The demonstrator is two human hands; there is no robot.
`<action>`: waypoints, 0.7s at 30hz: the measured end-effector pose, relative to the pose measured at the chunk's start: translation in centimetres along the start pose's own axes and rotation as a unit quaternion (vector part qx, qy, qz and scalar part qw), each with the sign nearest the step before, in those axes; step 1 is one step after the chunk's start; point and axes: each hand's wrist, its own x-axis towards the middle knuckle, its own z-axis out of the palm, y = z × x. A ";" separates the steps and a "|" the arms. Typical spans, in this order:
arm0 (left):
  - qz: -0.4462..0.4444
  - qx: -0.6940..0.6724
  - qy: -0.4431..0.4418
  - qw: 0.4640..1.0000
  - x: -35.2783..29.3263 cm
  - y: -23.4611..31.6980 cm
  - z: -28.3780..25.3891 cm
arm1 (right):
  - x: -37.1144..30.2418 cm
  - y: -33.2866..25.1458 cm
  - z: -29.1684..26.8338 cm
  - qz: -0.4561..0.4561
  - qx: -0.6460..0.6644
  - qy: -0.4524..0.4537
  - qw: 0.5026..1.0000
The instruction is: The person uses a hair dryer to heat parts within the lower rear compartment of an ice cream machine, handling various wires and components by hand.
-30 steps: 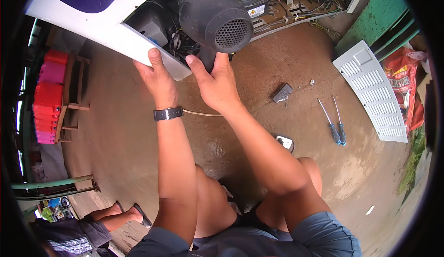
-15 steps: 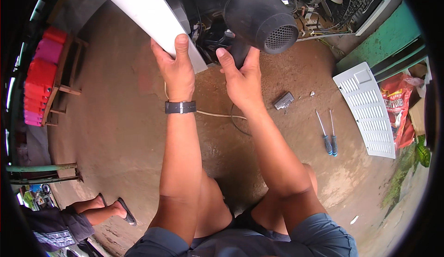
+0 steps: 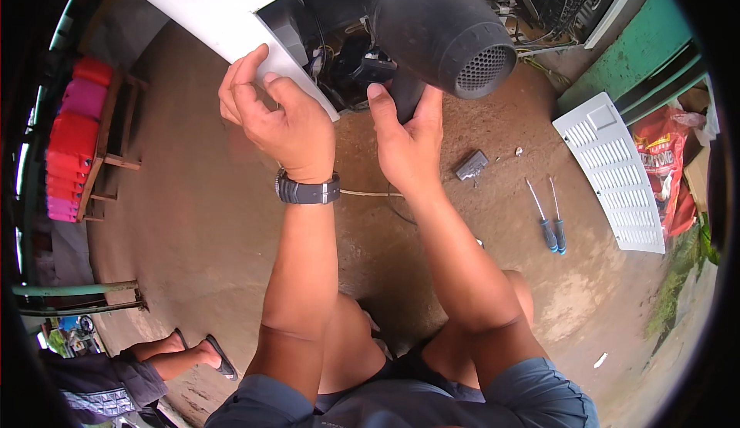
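Note:
My right hand (image 3: pixel 407 147) is wrapped round the handle of a black hair dryer (image 3: pixel 432 31). The dryer's round grille end points toward me and to the right, while its far end is at the opening of a white appliance cabinet (image 3: pixel 220 13). Inside the opening are wires, tubes and dark parts, among them a black component (image 3: pixel 361 62) beside the dryer's handle. My left hand (image 3: pixel 289 129), with a dark watch on its wrist, is at the cabinet's lower edge. Its fingers are loosely bent and apart, holding nothing; contact with the edge is unclear.
On the brown floor lie a small dark box-shaped part (image 3: pixel 471 165), two blue-handled screwdrivers (image 3: pixel 553 228) and a slotted grey panel (image 3: pixel 613 174). A red bag (image 3: pixel 660 154) is at the right. Red and pink containers (image 3: pixel 75 139) sit on a wooden stand at the left. Another person's feet (image 3: pixel 208 353) show lower left.
My left hand has loosened from the cabinet edge, its fingers now curled and turned left. The hair dryer, still in my right hand, appears slightly further right and nearer.

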 end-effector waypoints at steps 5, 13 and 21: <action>0.036 -0.085 -0.090 0.992 -0.5 3.1 2.0 | 0.3 -1.8 -3.2 -0.102 -0.053 0.061 0.992; -0.230 -0.002 -0.207 0.951 5.6 -9.8 19.3 | 0.1 -5.1 -6.3 -0.033 0.008 0.041 0.999; -0.070 0.336 -0.282 0.896 9.8 -13.2 23.8 | 1.5 -5.5 -9.6 -0.051 -0.027 0.035 0.998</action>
